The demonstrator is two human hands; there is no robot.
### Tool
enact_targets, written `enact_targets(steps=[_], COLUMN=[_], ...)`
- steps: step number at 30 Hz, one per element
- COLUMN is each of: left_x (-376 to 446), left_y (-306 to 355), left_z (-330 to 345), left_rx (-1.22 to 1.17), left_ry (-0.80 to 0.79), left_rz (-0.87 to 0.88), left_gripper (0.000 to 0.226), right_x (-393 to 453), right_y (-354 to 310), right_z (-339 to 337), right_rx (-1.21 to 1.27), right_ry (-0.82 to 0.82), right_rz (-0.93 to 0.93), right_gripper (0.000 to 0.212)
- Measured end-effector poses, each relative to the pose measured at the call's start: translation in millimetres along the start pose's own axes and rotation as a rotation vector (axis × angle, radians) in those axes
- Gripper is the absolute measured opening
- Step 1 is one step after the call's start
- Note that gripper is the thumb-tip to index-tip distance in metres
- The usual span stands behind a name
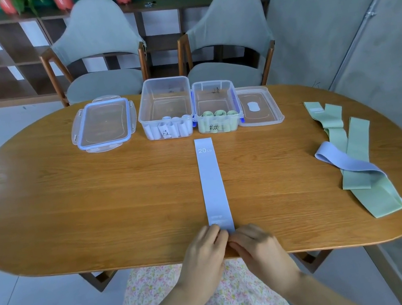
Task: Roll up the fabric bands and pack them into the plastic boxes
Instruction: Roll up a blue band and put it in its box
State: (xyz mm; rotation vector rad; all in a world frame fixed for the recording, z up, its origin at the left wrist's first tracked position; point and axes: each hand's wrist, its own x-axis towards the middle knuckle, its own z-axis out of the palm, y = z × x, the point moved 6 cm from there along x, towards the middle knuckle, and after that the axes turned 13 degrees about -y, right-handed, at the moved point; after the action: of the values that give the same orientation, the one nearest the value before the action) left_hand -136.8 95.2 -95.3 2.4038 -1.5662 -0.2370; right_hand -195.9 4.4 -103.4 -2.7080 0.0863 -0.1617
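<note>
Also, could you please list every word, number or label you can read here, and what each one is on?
"20 LB": far end of the blue band laid flat.
Small print at that band's near end: too blurred.
Handwritten label on the left box: unreadable.
Handwritten label on the right box: unreadable.

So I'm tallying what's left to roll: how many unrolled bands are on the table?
At least 4: a blue band flat at the centre, held at its near end, and a pile at the right with one blue band over two green bands. Overlaps may hide more.
</note>
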Motion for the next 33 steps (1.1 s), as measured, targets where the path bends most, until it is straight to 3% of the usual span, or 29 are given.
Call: enact_targets(steps=[3,8,15,19,26,29,33], left_x=[-4,7,1,4,10,11,10], left_y=[-2,-3,-8,-11,-12,-13,-16], left_z=[5,3,6,5,6,3,8], left_rx=[0.007,0.045,-0.025,-0.008,-0.038,-0.084,-0.124], left_ry=[0.011,0.034,0.032,0.056,0.135,0.152,0.187], left_rz=[0.007,-0.003,0.015,0.023,-0.016,-0.065,-0.091], left_gripper=[0.047,0.047,0.053,0.048,0.042,0.038,0.031], right_x=[4,14,25,28,14,8,12], right_y=[5,9,17,22,-1,2,6], right_z=[-2,-2,-3,-4,-8,-8,-9], right_rx=[0.053,0.086,0.168,0.129,-0.08,-0.093,-0.04], right_ry=[0.027,-0.004,-0.08,-0.038,-0.01,0.024,0.023], right_rz=[0.05,0.104,0.123,0.166,0.0,-0.063,-0.031], right_gripper=[0.007,0.016,0.01,0.008,0.02,0.007,0.008])
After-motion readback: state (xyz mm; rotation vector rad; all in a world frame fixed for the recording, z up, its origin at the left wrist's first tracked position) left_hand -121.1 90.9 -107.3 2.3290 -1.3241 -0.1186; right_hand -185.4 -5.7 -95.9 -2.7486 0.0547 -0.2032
